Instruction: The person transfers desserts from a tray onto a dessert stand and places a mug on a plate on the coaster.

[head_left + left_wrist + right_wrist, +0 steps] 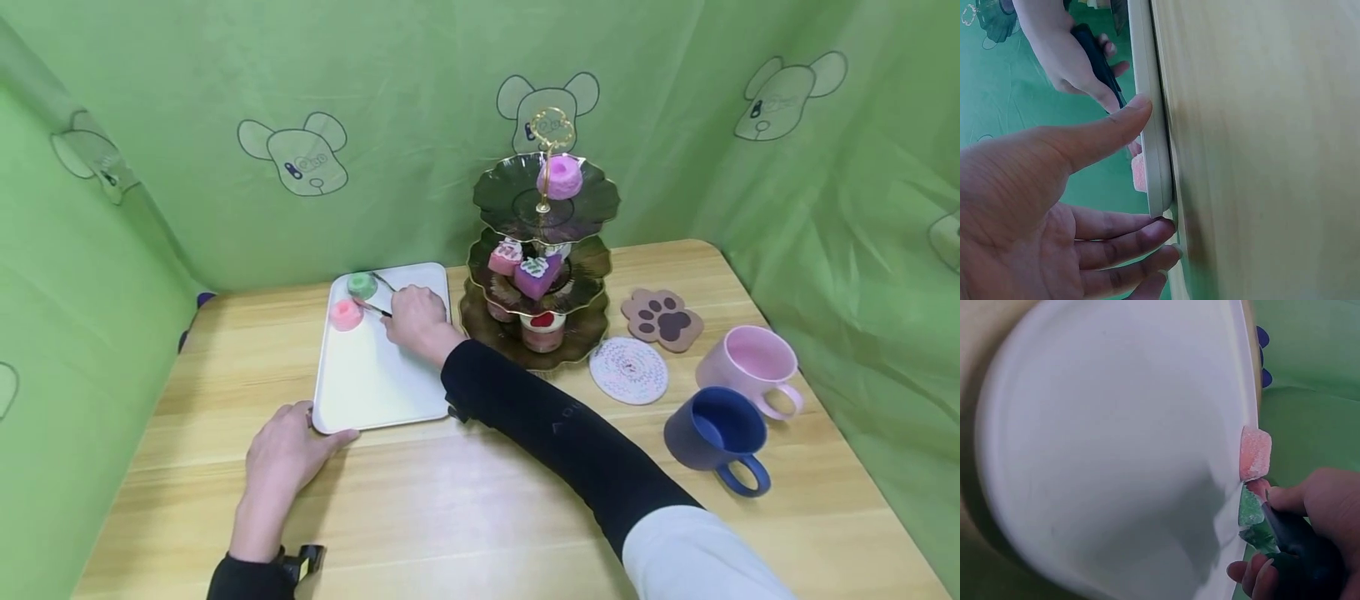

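Note:
A white tray (382, 375) lies on the table, with a green ring-shaped sweet (362, 285) and a pink one (346, 315) near its far left corner. My right hand (417, 317) grips dark-handled tongs (1297, 540), their two arms on either side of the green sweet. Whether both arms press on it, I cannot tell. The near left corner of the tray is held by my left hand (288, 446): the thumb (1129, 119) lies against one edge and the fingers (1125, 247) reach round the other.
Right of the tray stands a three-tiered stand (547, 225) bearing several toy cakes. Further right are a paw-shaped coaster (641, 308), a round coaster (628, 371), a pink mug (723, 362) and a blue mug (690, 433). Green curtains (412, 167) hang round the table.

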A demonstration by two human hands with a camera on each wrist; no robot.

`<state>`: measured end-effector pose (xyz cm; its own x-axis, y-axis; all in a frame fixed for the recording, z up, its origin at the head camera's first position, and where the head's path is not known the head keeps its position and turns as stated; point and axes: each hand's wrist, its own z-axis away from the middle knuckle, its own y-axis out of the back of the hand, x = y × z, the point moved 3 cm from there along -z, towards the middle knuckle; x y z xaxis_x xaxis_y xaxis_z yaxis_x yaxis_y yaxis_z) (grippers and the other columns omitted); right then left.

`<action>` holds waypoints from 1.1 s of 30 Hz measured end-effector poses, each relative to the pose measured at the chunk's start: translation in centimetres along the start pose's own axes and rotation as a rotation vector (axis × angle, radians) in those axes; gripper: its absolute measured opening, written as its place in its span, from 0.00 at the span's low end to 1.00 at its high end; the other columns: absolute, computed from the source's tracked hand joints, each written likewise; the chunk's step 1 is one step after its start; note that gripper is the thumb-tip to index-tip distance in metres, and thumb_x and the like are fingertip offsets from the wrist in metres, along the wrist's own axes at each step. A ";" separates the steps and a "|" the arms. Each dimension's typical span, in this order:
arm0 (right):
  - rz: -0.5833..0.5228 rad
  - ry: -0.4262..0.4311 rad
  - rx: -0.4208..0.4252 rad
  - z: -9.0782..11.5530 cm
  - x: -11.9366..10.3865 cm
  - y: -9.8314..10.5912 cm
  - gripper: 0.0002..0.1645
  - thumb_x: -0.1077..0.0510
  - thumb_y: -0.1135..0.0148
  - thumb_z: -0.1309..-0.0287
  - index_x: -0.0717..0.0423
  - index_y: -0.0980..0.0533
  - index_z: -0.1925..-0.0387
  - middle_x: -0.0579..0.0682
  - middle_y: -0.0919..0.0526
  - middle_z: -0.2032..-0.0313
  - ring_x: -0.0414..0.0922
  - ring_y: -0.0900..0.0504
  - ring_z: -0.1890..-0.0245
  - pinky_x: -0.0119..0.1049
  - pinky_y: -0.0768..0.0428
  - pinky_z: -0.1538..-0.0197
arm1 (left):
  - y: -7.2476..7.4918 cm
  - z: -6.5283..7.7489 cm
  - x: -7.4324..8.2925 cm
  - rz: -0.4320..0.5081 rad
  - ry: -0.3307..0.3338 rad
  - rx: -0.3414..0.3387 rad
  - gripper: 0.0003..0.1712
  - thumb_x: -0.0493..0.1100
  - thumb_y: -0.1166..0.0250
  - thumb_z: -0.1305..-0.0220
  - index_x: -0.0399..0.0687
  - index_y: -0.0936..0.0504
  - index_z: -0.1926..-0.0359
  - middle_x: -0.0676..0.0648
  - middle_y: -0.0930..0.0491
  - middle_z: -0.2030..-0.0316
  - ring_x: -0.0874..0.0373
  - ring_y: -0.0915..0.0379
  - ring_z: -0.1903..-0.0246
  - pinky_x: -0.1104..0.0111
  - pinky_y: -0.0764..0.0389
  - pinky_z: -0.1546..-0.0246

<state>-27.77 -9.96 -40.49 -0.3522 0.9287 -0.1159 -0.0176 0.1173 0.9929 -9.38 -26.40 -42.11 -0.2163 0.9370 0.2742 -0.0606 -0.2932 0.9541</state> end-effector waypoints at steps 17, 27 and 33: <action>0.039 0.021 -0.037 0.9 1.0 2.4 0.22 0.35 0.47 0.45 0.48 0.23 0.72 0.45 0.23 0.76 0.44 0.23 0.75 0.37 0.26 0.77 | 0.0 0.2 0.1 -0.002 -0.020 0.017 0.44 0.74 0.35 0.63 0.44 0.23 0.56 0.42 0.25 0.67 0.47 0.29 0.66 0.60 0.33 0.75; 0.000 0.078 0.022 4.5 1.2 7.9 0.23 0.34 0.48 0.44 0.48 0.26 0.75 0.44 0.26 0.78 0.43 0.27 0.78 0.37 0.29 0.79 | 0.1 0.1 0.2 -0.007 -0.031 0.022 0.44 0.74 0.34 0.64 0.41 0.23 0.58 0.42 0.26 0.68 0.48 0.29 0.68 0.61 0.34 0.76; -0.016 0.087 0.027 7.9 2.3 11.8 0.24 0.32 0.50 0.45 0.47 0.26 0.76 0.45 0.26 0.77 0.44 0.25 0.77 0.38 0.29 0.81 | 0.0 0.3 0.2 -0.012 -0.036 0.016 0.44 0.75 0.35 0.64 0.42 0.23 0.59 0.43 0.26 0.69 0.48 0.29 0.68 0.61 0.34 0.77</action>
<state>-21.42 -3.72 -29.20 -0.4316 0.8929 -0.1280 0.0013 0.1425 0.9898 -9.14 -26.16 -42.03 -0.1805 0.9466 0.2670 -0.0468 -0.2794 0.9590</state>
